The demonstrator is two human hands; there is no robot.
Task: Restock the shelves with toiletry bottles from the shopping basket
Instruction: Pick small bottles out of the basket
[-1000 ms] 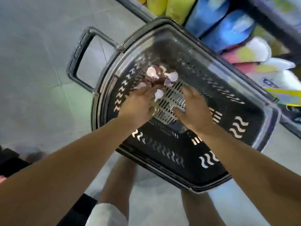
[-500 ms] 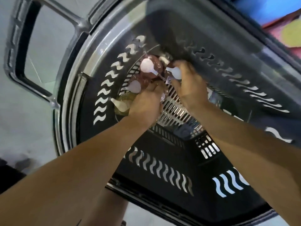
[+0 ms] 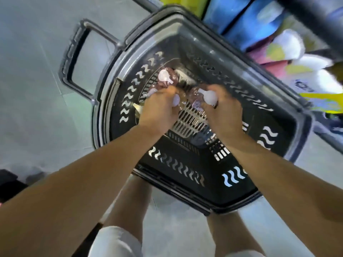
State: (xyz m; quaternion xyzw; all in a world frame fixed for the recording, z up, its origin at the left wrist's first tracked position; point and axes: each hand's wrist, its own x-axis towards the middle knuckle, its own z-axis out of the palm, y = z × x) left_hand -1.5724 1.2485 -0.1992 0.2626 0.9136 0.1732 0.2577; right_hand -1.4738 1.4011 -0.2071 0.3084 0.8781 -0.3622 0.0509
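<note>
Pinkish clear plastic and white pump tops mark the bottles, and they sit low in the far left corner of the black basket (image 3: 289,127), which stands on the pale floor beside the shelves (image 3: 306,13). Both hands are down inside it. The left hand (image 3: 159,110) has its fingers curled round a bottle (image 3: 181,101) whose white cap pokes out just past the knuckles; how tight the hold is I cannot tell, since the fingers hide most of it. The right hand (image 3: 224,110) grips a second bottle (image 3: 201,96) by the neck, with its round white pump head showing against the thumb side. A third pink bottle (image 3: 167,77) lies loose just beyond the left hand, and more caps peek out by the left wrist, one of them yellowish (image 3: 138,108), though blur keeps the count uncertain.

As for progress, I judge the job to be in its late middle: most of the basket floor shows bare slotted plastic, and only this small cluster is left. Neither held bottle has cleared the rim yet, so the lift and the shelving of this pair are yet to come, then the few stragglers. The shelves at the upper right hold bright blue, yellow and pink packs, not bottles as far as the frame shows
</note>
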